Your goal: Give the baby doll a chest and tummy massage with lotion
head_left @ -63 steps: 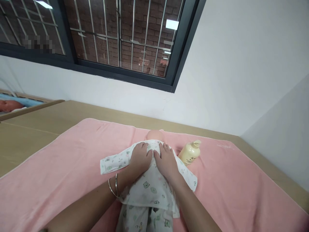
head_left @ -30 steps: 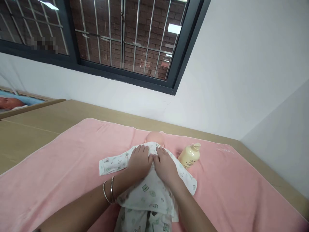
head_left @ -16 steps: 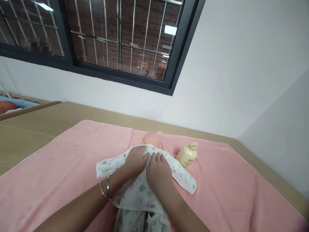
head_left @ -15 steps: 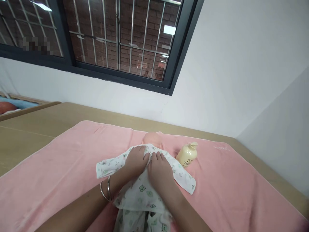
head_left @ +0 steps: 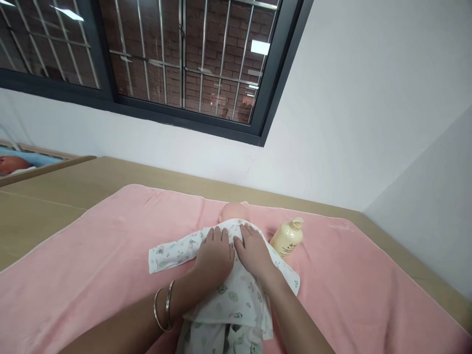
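A baby doll (head_left: pixel 234 211) lies on a pink blanket (head_left: pixel 110 231), with only the top of its head showing. Over its body is spread a white long-sleeved baby shirt (head_left: pixel 232 295) printed with small green figures. My left hand (head_left: pixel 216 253) rests flat on the left chest of the shirt, fingers extended. On the upper right chest, my right hand (head_left: pixel 254 248) lies flat too, fingers stretched toward the shoulder. Matching printed trousers (head_left: pixel 206 338) show below the shirt hem. The doll's face and arms are hidden.
A cream pump bottle (head_left: pixel 287 238) stands on the blanket just right of the shirt's right sleeve. The wooden surface (head_left: pixel 73 189) runs back to a white wall under a barred window (head_left: pixel 184 59). Another doll's head (head_left: pixel 13 164) lies in a wooden-edged bed at far left.
My hands have moved apart from the middle of the chest. The fingers have flattened out, my right hand shifting up and right toward the shoulder.
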`<state>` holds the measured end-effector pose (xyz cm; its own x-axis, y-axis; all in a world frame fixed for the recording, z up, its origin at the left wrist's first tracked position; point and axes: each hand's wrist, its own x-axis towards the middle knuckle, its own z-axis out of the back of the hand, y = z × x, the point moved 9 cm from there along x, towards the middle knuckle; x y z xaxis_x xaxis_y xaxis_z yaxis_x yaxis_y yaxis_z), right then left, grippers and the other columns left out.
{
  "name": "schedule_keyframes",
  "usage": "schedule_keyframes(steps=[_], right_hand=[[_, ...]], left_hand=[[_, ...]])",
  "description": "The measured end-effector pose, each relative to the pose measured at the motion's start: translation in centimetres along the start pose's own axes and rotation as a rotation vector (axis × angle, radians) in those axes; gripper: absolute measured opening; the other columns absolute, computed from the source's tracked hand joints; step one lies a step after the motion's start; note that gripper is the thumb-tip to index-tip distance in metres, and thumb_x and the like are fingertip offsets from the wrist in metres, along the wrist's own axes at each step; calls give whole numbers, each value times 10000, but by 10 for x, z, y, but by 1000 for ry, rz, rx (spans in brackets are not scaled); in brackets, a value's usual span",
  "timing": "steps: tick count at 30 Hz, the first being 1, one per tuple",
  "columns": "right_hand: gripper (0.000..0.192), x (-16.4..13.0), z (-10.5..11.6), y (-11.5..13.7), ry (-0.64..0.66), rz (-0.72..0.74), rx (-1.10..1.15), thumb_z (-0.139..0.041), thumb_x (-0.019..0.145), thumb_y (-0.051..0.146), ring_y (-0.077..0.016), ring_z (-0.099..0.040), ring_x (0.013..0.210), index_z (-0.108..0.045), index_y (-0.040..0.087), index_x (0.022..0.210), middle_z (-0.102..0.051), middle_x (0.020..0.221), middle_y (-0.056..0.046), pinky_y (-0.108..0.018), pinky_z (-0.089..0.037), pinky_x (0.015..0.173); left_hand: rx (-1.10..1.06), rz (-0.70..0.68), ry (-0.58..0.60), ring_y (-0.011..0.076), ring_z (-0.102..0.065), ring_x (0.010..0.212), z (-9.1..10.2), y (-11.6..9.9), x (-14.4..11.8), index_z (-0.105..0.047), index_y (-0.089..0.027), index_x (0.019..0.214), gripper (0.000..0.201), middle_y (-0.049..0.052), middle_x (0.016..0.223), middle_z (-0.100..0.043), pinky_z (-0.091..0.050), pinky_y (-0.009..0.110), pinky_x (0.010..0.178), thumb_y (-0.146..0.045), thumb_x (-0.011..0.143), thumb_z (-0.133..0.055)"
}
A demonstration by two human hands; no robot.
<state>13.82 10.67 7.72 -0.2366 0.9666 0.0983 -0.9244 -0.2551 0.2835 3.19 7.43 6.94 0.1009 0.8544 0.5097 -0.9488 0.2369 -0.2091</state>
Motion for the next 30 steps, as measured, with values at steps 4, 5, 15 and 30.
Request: schedule_keyframes(steps=[4, 5, 15, 30], right_hand=[[529, -1, 5, 4, 10, 29, -27, -387, 1052, 325, -284, -409, 1480, -489, 76, 1507, -464, 1579, -172, -432, -279, 1237], [526, -2, 5, 6, -1, 20, -53, -377, 1055, 312, -291, -415, 1476, -485, 68, 1508, -472, 1571, -177, -445, -285, 1235], [482, -27, -4, 37, -98, 42, -139, -420, 987, 142, -284, -455, 1454, -581, 117, 1441, -567, 1495, -149, -420, -333, 1216], [395, -33, 2, 40, -82, -84, -197, -382, 1009, 154, -316, -588, 1298, -628, 108, 1315, -639, 1378, -193, -403, -502, 997]], left_hand=[[-74, -38, 98, 330, -624, 1042, -2, 7, 11, -652, -114, 1078, 284, 181, 1059, -690, -492, 502, 955, -221, 969, -413], [-97, -43, 118, 323, -630, 1028, -3, 10, 15, -651, -122, 1052, 273, 174, 1045, -694, -492, 492, 955, -236, 975, -415], [-58, 0, 106, 328, -630, 1163, -9, 19, 19, -631, -88, 1206, 365, 198, 1219, -699, -470, 481, 1019, -288, 998, -407], [-184, -66, 213, 283, -657, 1102, -13, 24, 27, -678, -133, 1094, 340, 160, 1140, -728, -504, 442, 989, -268, 1004, -379]])
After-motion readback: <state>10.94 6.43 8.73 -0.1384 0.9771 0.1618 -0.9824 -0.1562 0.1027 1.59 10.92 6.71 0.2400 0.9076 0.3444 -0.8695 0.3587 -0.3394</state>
